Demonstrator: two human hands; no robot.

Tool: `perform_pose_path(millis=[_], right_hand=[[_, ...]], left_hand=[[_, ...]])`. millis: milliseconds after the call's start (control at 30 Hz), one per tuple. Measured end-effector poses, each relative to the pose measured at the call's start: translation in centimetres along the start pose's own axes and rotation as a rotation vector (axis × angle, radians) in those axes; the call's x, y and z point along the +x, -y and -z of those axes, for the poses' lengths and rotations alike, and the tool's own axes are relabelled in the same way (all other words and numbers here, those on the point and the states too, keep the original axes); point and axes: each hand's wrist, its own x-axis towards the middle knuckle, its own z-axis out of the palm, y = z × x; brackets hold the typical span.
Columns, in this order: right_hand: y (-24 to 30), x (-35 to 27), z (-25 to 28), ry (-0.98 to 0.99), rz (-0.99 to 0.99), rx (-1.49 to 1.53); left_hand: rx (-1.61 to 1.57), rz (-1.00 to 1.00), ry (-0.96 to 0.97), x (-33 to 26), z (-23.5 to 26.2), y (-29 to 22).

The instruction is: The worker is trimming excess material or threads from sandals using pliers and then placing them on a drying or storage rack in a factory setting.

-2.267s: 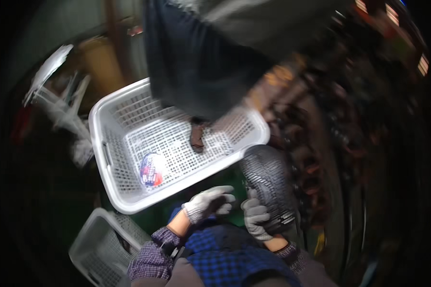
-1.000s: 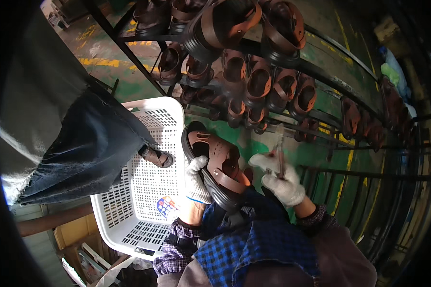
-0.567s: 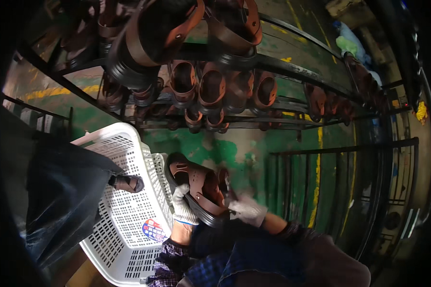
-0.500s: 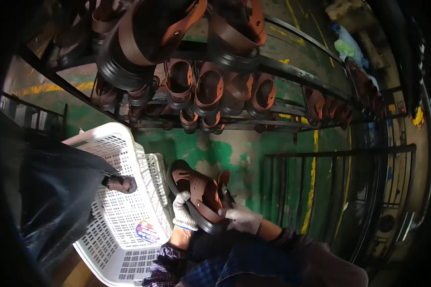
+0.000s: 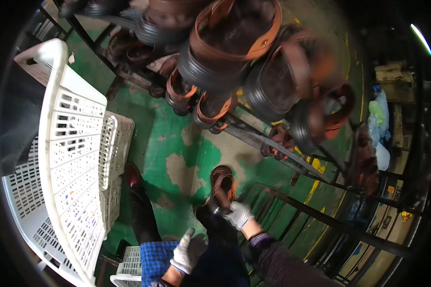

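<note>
My right hand (image 5: 239, 215), in a white knit glove, is closed on the heel end of a brown sandal (image 5: 221, 184) with a dark sole and orange-brown lining. The sandal hangs low over the green floor, toe pointing away from me. Lower and to the left, my left hand (image 5: 189, 251), also gloved, is empty over my lap, thumb apart from the fingers. Ahead stands a black metal rack (image 5: 261, 138) carrying several brown sandals (image 5: 232, 43) with thick black soles. Some sandals at its near right are blurred.
A large white perforated basket (image 5: 76, 158) stands at my left, with another white crate (image 5: 117, 162) beside it. Black metal bars (image 5: 311, 210) run along the right. A dark red shoe (image 5: 133, 174) shows on the floor. Bluish plastic bags (image 5: 379, 124) lie far right.
My left hand has let go of the sandal it held and drawn back. My right hand still holds a sandal. The view has turned, bringing the rack and basket closer.
</note>
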Motion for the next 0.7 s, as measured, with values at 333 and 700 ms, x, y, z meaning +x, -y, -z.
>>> perform_pose_path(millis=[333, 700], right_hand=[[-11.6, 12.6, 3.1, -0.174, -0.554, 1.510], [34.8, -1.2, 11.8, -0.237, 0.415, 0.673]], left_hand=[[0.124, -0.085, 0.098, 2.8, 1.6, 2.4], [0.586, -1.037, -0.327, -24.0, -4.2, -24.5]])
